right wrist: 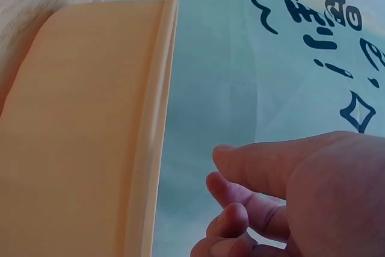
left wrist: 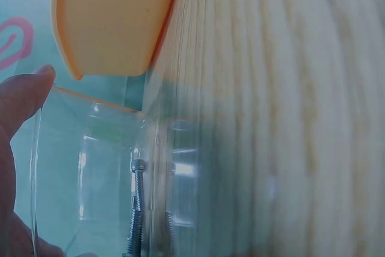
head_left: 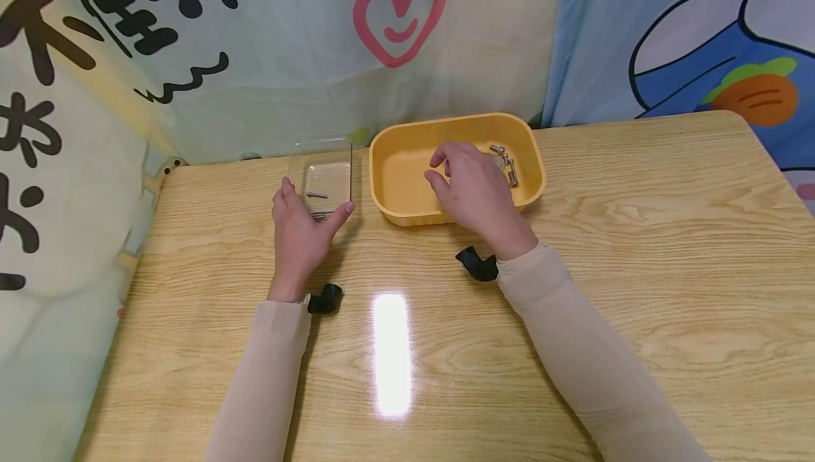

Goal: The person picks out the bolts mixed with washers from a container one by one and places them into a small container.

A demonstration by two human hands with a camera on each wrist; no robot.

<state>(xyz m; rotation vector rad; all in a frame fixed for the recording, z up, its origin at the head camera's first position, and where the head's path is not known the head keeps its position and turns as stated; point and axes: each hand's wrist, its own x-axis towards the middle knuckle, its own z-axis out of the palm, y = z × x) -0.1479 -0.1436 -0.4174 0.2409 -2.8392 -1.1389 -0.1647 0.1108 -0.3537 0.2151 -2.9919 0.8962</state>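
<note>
My left hand [head_left: 302, 239] grips a clear plastic box [head_left: 327, 165] by its near end, thumb on the right wall and fingers along the left. Several metal screws lie inside it; one screw [left wrist: 138, 182] shows its socket head in the left wrist view. My right hand [head_left: 474, 189] is over a yellow plastic bin [head_left: 401, 218], palm down with loosely bent fingers. No object shows between its thumb [right wrist: 240, 161] and fingertips. Right of that hand, several more metal screws [head_left: 512, 175] lie at the bin's right end, partly hidden by the hand.
Both containers stand side by side at the back of a wooden table [head_left: 637, 271], close to a printed cloth [head_left: 496, 44]. Black wrist mounts [head_left: 477, 264] stick out from both sleeves. A bright light reflection [head_left: 391, 356] lies on the tabletop between the forearms.
</note>
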